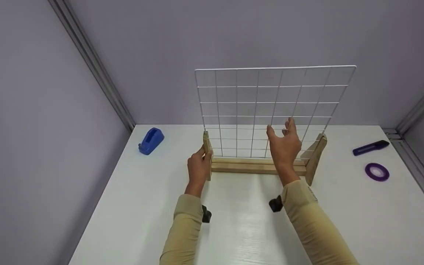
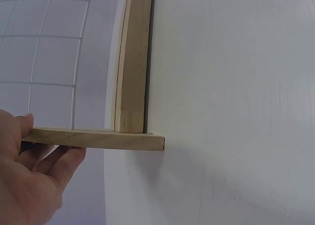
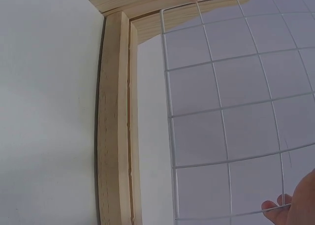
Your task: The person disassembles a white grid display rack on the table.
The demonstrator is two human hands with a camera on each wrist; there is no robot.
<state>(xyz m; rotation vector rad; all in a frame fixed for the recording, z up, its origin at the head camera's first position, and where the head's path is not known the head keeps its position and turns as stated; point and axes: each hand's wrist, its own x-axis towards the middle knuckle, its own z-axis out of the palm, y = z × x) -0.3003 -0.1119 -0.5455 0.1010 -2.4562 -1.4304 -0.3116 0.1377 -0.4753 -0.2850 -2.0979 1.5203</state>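
A white wire grid panel (image 1: pixel 271 106) stands upright in a wooden base rail (image 1: pixel 248 165) with a wooden foot at each end. My left hand (image 1: pixel 198 165) grips the left foot (image 1: pixel 207 147); in the left wrist view the thumb lies on top of this foot (image 2: pixel 98 139) and the fingers curl beneath it. My right hand (image 1: pixel 283 145) is held open with straight fingers right at the lower part of the grid, left of the right foot (image 1: pixel 315 158). In the right wrist view its fingertips (image 3: pixel 275 208) reach a grid wire (image 3: pixel 236 112) beside the rail (image 3: pixel 115 136).
The stand sits at the back of a white table (image 1: pixel 234 228) enclosed by grey walls. A blue tape dispenser (image 1: pixel 151 141) lies at the left. A dark cutter (image 1: pixel 371 147) and a purple tape roll (image 1: pixel 377 171) lie at the right.
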